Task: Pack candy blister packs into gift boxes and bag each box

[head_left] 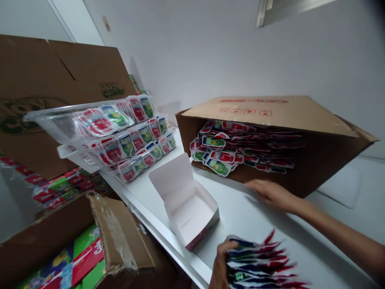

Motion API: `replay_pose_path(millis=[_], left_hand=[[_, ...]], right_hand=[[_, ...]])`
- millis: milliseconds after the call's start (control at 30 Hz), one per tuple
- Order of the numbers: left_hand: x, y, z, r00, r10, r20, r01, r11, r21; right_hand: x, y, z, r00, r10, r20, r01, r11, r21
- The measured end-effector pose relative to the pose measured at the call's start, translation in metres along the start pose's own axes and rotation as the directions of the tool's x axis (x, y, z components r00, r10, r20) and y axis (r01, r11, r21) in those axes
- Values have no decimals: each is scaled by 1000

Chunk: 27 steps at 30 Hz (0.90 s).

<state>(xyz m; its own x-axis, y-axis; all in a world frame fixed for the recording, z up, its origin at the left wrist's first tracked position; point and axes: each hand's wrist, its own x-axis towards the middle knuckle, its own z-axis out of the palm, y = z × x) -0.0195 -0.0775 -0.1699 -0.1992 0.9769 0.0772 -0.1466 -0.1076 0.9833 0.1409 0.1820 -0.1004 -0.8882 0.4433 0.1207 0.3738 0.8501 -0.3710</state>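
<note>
My left hand (220,263) is closed around a thick stack of colourful packets (258,261) at the bottom edge of the view. My right hand (270,193) reaches out flat over the white table (255,216), its fingers stretched toward the mouth of a cardboard box (270,110) lying on its side. That box holds several bottle-shaped packets (222,154) in red, green and blue. A small white carton (186,200) stands with its lid up, nothing inside, just left of my left hand.
Clear plastic trays (120,136) filled with packets are stacked at the left. Behind them stands a large brown box (60,88). A cardboard box with coloured cartons (75,257) sits below the table's edge. A white wall runs behind.
</note>
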Motion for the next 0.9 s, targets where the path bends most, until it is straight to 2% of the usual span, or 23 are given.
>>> replay_pose_path(millis=[100, 167, 233, 333, 400, 467, 567, 633, 733, 833, 900], left_hand=[[-1, -2, 3, 986, -146, -77, 141, 988, -70], [0, -1, 2, 971, -219, -96, 213, 974, -74], [2, 1, 0, 961, -262, -82, 262, 965, -18], [6, 8, -3, 984, -176, 7, 175, 983, 44], [8, 13, -3, 996, -74, 46, 72, 996, 47], [10, 17, -2, 998, -27, 64, 23, 998, 60], [11, 20, 0, 996, -36, 77, 31, 997, 67], [11, 18, 0, 997, -49, 68, 44, 997, 70], [10, 13, -1, 997, -35, 62, 31, 997, 67], [9, 11, -1, 998, -33, 50, 29, 997, 69], [9, 11, 1, 999, -38, 38, 35, 997, 68]], right_hand=[[72, 26, 0, 966, 112, -232, -176, 945, -276], [109, 34, 1, 953, 124, -275, -211, 927, -310], [129, 37, 1, 957, 104, -270, -189, 931, -312], [120, 33, 0, 969, 42, -244, -121, 940, -320], [98, 27, -2, 975, -18, -223, -56, 945, -321], [73, 22, -4, 976, -73, -206, 0, 943, -333], [55, 22, -8, 977, -42, -211, -50, 910, -412], [62, 28, -9, 970, 26, -242, -137, 880, -456], [94, 37, -10, 953, 80, -292, -213, 861, -461], [129, 36, -14, 959, 75, -275, -200, 865, -460], [140, 29, -19, 971, 42, -234, -148, 878, -456]])
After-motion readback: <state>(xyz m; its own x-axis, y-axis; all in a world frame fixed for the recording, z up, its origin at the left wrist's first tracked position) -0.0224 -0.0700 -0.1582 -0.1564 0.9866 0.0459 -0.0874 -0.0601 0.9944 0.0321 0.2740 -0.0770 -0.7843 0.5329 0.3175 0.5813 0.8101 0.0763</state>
